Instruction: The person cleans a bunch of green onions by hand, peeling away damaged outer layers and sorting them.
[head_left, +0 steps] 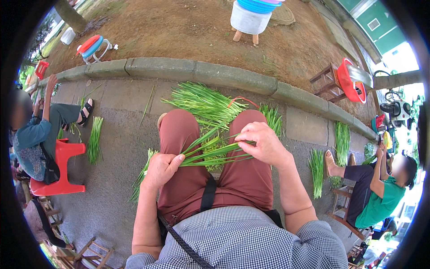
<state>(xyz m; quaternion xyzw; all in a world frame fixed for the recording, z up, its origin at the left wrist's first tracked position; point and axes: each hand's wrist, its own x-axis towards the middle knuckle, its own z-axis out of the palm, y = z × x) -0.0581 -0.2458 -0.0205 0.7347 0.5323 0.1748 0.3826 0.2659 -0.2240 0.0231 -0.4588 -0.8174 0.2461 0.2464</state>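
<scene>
Over my lap, my left hand [165, 169] is closed around a small bunch of long green chives [195, 158], thumb on top. The stalks fan out to the right across my knees. At their other end, my right hand [263, 142] pinches some of the stalks between thumb and fingers. On the ground beyond my knees lies a big loose heap of chives [197, 101], with a red tie [244, 99] across its right end. More loose green bits [215, 152] lie between my legs. Another bunch [145, 172] sticks out beside my left forearm.
A stone kerb [170, 68] runs across the far side. At left, a person sits on a red plastic stool [67, 163] near a chive bundle [95, 141]. At right, a person in green [380, 201] sits by more bundles [316, 172]. A white bucket [251, 20] stands beyond the kerb.
</scene>
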